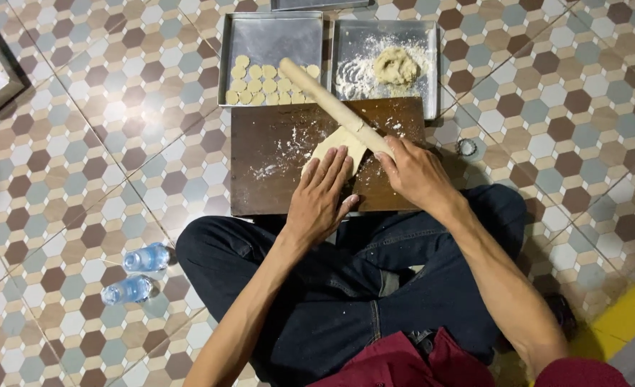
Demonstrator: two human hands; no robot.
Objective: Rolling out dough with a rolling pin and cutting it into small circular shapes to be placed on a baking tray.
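A dark wooden board [274, 165] dusted with flour lies on the tiled floor in front of my crossed legs. On it sits a flat piece of pale dough [340, 143]. My left hand [322, 193] rests flat on the dough's near edge, fingers spread. My right hand [414, 172] grips the near end of a long wooden rolling pin [328, 100], which slants up and left across the dough toward the trays.
Behind the board stand two metal trays: the left tray [274, 36] holds several round dough discs [260, 84], the right tray [417, 43] holds flour and a dough lump [396, 66]. Two plastic water bottles [137, 274] lie at my left knee. A small round cutter [468, 148] sits right of the board.
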